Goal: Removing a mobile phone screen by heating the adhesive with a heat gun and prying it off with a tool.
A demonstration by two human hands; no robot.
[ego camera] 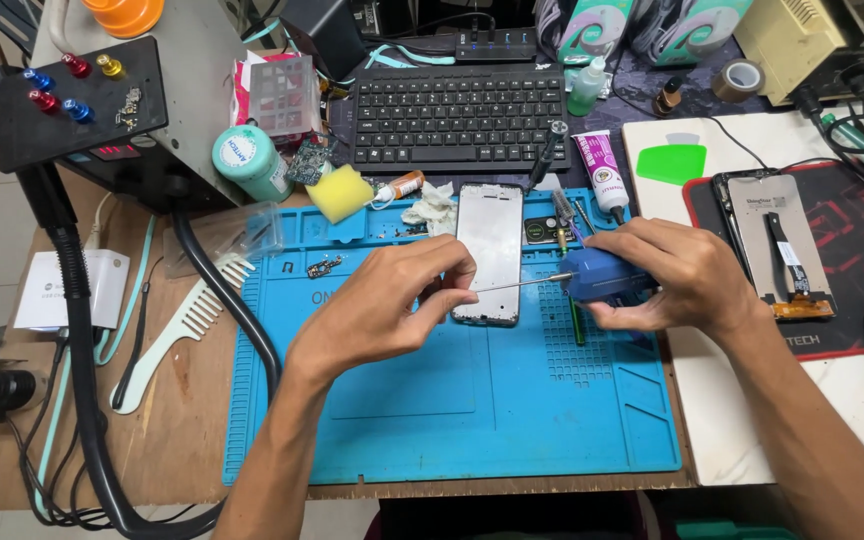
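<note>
Over a blue silicone work mat (552, 420), the left hand (382, 305) pinched the tip of a thin metal shaft (512, 285), fingers closed on it. The right hand (677, 275) gripped the blue handled tool (597, 278) that carried it. The shaft ran level, pointing left, across a bare silver phone frame (489, 245) lying lengthwise on the mat. Beyond the mat sat a black keyboard (457, 115).

Phone frame (489, 250) lies on mat (452, 420), before keyboard (457, 115).
</note>
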